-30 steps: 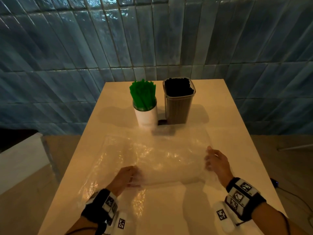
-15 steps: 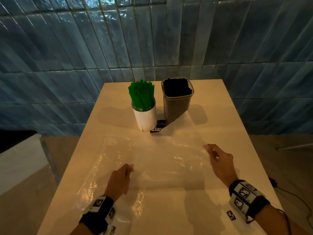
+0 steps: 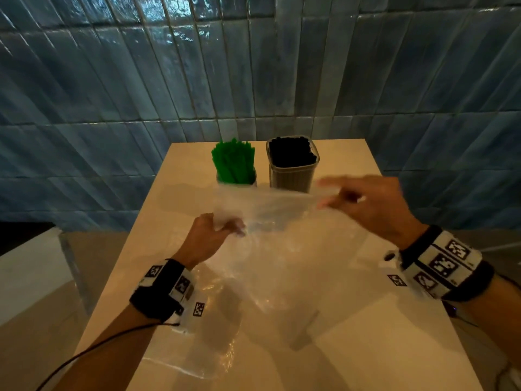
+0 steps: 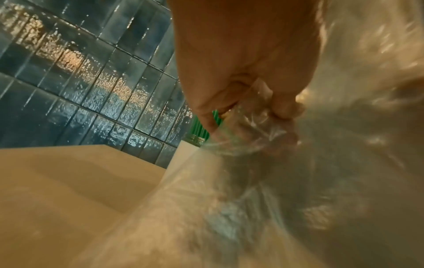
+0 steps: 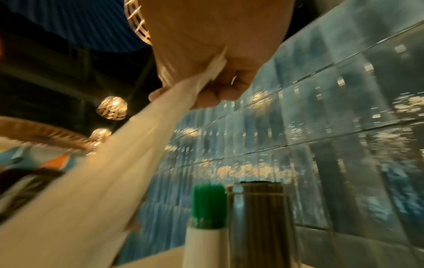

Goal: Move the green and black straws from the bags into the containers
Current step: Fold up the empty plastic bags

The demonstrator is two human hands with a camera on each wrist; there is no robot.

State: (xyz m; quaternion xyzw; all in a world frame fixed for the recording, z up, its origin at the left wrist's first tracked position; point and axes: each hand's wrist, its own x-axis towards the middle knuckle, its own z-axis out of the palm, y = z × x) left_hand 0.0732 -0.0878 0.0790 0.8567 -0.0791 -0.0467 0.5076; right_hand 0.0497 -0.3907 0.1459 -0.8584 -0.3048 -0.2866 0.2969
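- Both hands hold one clear plastic bag (image 3: 282, 221) up off the bench (image 3: 380, 348), stretched out between them.
- Left hand (image 3: 208, 238) has its fingers curled tight round a bunched-up corner of the bag; the left wrist view shows the plastic crumpled inside the grip (image 4: 252, 116).
- Right hand (image 3: 369, 204) pinches the opposite edge, a bit higher up. It's blurry from the head view, but the right wrist view shows the plastic clamped between thumb and fingers (image 5: 206, 79).
- A second clear bag (image 3: 208, 342) lies flat and crinkled on the bench near the left wrist.
- Green straws (image 3: 234, 160) stand upright in a white cup (image 5: 204, 248) at the far end of the bench.
- Black straws (image 3: 291, 152) fill the clear square container (image 3: 293, 179) just right of it.
- No straws show in either bag, as far as I can see.
- Blue tiled wall (image 3: 253, 66) behind everything.
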